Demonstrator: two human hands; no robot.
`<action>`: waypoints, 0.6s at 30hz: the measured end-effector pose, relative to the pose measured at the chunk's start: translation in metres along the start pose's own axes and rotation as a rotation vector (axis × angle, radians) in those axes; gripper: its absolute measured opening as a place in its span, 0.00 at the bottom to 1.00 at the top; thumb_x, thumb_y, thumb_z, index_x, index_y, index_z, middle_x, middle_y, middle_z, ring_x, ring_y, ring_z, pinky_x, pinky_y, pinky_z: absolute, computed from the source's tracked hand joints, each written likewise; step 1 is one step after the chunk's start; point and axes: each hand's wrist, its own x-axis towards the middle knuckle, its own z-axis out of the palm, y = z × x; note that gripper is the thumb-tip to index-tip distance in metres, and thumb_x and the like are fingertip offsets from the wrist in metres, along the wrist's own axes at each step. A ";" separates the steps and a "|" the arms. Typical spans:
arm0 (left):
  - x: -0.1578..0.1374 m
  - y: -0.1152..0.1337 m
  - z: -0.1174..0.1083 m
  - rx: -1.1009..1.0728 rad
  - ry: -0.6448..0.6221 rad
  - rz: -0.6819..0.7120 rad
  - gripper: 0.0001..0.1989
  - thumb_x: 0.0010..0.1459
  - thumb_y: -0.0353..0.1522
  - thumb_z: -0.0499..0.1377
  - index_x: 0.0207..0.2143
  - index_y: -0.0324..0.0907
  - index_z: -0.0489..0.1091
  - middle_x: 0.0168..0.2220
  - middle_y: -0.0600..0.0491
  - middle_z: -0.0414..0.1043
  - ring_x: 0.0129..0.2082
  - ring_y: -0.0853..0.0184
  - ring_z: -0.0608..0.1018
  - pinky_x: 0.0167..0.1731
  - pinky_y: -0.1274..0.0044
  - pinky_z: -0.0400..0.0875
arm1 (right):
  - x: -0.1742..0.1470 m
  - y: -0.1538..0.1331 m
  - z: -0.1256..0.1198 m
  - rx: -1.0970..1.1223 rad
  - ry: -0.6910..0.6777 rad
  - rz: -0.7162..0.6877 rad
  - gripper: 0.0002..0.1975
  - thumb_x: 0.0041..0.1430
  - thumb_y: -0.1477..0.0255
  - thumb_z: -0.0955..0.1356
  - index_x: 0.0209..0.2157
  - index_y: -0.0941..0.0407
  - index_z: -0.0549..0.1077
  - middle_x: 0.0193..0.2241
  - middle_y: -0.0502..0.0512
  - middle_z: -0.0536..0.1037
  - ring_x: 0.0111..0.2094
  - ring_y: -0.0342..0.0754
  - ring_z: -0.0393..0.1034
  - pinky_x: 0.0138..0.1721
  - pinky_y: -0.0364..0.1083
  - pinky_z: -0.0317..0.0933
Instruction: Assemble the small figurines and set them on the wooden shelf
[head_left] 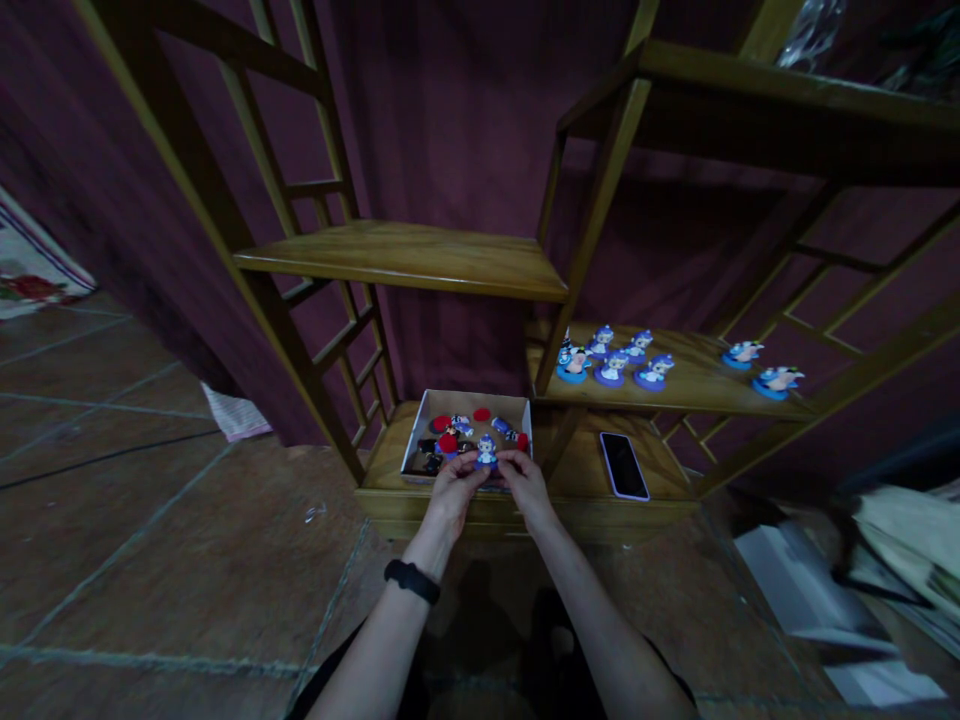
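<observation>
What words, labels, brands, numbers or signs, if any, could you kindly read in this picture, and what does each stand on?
No text can be read anywhere.
Phone: dark screen, nothing readable.
Wristband: no readable mark.
Box: no readable lettering.
Figurine between left hand and right hand: too small to tell.

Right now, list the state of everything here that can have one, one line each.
Held figurine, upright
Left hand, gripping the held figurine
Right hand, gripping the held figurine
Box, open
Boxed figurines, jumbled
Shelf figurines, standing upright
Phone, flat, face up, screen dark
Wristband, worn
</observation>
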 end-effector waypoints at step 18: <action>0.008 -0.009 -0.001 0.323 0.121 0.258 0.18 0.33 0.30 0.67 0.30 0.40 0.66 0.25 0.56 0.71 0.24 0.71 0.73 0.29 0.77 0.68 | 0.002 0.006 0.003 -0.097 0.082 -0.075 0.10 0.47 0.65 0.65 0.31 0.53 0.74 0.32 0.50 0.77 0.35 0.49 0.70 0.40 0.48 0.65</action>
